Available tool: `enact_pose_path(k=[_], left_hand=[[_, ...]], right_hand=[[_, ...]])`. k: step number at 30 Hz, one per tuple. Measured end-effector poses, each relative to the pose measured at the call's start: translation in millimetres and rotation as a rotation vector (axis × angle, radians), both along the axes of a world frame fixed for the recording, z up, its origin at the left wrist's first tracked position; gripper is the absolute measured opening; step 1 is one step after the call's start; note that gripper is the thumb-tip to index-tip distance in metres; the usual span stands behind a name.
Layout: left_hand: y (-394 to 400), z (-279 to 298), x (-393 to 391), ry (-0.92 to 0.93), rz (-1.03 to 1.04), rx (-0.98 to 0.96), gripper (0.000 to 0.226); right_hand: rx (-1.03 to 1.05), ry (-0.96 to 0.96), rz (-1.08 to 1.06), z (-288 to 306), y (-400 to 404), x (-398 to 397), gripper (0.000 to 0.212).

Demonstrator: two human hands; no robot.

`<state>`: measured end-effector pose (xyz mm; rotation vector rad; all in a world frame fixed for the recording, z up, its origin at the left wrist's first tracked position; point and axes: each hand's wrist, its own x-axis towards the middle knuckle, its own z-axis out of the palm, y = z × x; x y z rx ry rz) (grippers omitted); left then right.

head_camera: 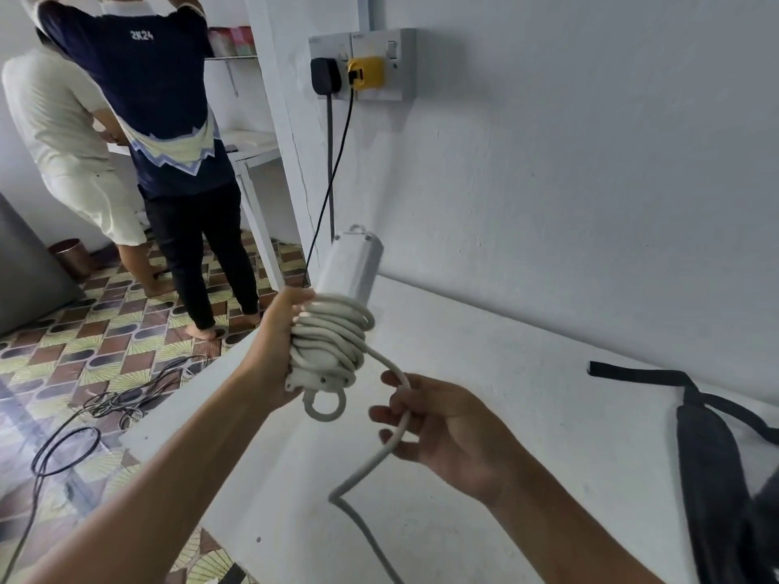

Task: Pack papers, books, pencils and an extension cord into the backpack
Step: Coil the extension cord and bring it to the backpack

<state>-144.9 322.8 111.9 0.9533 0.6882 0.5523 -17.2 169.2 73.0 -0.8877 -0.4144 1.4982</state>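
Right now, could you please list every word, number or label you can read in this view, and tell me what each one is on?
"2K24": white characters on the back of the dark blue shirt of a person standing at the far left.
The wall socket plate carries small markings, too small to read.
The extension cord shows no readable label.

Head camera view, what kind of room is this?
Probably a plain room in a home or hostel: a white table against a painted wall, a wall socket with plugs in it, patterned floor tiles and a shelf.
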Motion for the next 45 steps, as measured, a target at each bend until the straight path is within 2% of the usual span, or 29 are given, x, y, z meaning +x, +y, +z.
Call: enact_pose_path(k=[3, 5, 8, 10, 13, 17, 20, 23, 25, 28, 30, 32, 34, 38, 42, 45], left_hand=[[13.7, -1.8, -5.7, -0.034, 0.073, -0.054, 0.045], [18.0, -1.4, -7.8, 0.002, 0.070, -0.027, 0.041], [20.9, 4.0, -10.4, 0.055, 0.122, 0.036, 0.035], [22.8, 9.2, -13.5, 0.120, 0.193, 0.100, 0.031], [20.7, 14.0, -18.0, 0.141, 0.191, 0.178, 0.029], [14.9, 17.0, -19.5, 0.157, 0.134, 0.239, 0.050], [11.7, 20.9, -18.6, 0.195, 0.169, 0.307, 0.036], [9.9, 25.4, -18.8, 0.213, 0.201, 0.427, 0.028], [9.6, 27.1, -21.4, 0.207, 0.177, 0.490, 0.030], [10.7, 23.3, -27.8, 0.238, 0.074, 0.717, 0.039], [10.0, 19.5, -29.4, 0.266, 0.005, 0.825, 0.043], [9.0, 17.4, -28.3, 0.312, -0.015, 0.893, 0.039], [7.0, 16.4, -24.8, 0.354, -0.010, 0.952, 0.037], [4.1, 20.2, -17.5, 0.323, -0.015, 0.890, 0.037], [0.9, 24.4, -13.1, 0.182, -0.146, 0.753, 0.036], [-4.2, 21.7, -13.5, 0.187, -0.235, 0.867, 0.033]], right_hand=[[0.087, 0.236, 0.077, 1.8, -9.2, -13.1, 0.039], [0.145, 0.304, 0.164, 3.0, -15.0, -19.1, 0.044], [0.174, 0.173, 0.268, 6.2, -20.9, -17.9, 0.047], [0.144, 0.051, 0.254, 10.7, -22.7, -10.6, 0.044], [0.099, -0.107, 0.196, 22.5, -25.8, 1.7, 0.038], [0.121, -0.129, 0.181, 41.6, -32.3, 8.6, 0.039], [0.131, -0.187, 0.175, 55.5, -39.1, 11.1, 0.039], [0.055, -0.379, 0.017, 67.1, -42.9, 24.3, 0.033], [-0.008, -0.505, -0.117, 72.6, -43.2, 35.4, 0.025], [-0.039, -0.709, -0.227, 77.0, -46.8, 42.8, 0.024], [-0.029, -0.915, -0.196, 80.3, -50.7, 39.8, 0.024], [-0.005, -1.232, -0.099, 83.4, -54.8, 31.6, 0.023], [0.045, -1.453, 0.011, 85.9, -59.0, 18.5, 0.023], [0.196, -1.646, 0.110, 96.0, -65.3, -15.3, 0.025], [0.371, -1.634, 0.143, 105.8, -61.3, -34.5, 0.024], [0.464, -1.711, 0.187, 120.9, -59.0, -33.6, 0.017]])
